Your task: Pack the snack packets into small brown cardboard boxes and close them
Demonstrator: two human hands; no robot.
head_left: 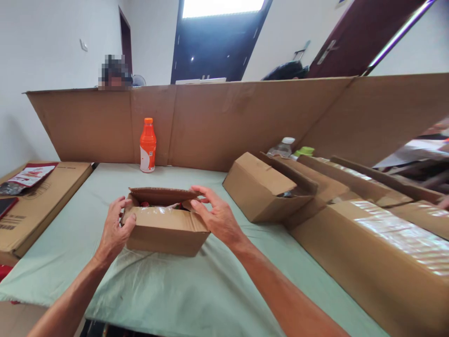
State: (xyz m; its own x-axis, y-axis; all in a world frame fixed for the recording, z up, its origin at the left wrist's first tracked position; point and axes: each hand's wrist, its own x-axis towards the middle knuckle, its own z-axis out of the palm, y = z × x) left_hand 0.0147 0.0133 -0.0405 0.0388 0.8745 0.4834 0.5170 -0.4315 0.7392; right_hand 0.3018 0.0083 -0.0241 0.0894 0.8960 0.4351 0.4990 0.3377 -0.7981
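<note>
A small brown cardboard box (166, 241) stands on the green cloth in front of me, its top partly open. Its back flap is raised, and a strip of clear tape shines on the front one. Through the gap show some reddish and dark contents, too covered to name. My left hand (115, 229) grips the box's left end, thumb over the front flap and fingers along the far side. At the right end, my right hand (219, 215) holds the back right corner and flap between thumb and fingers.
An orange drink bottle (148, 147) stands behind the box, against a tall cardboard screen (224, 121). Several open cardboard boxes (259, 192) crowd the right side. A flat carton (45, 201) with a red-and-white packet (31, 175) lies left. A person is beyond the screen.
</note>
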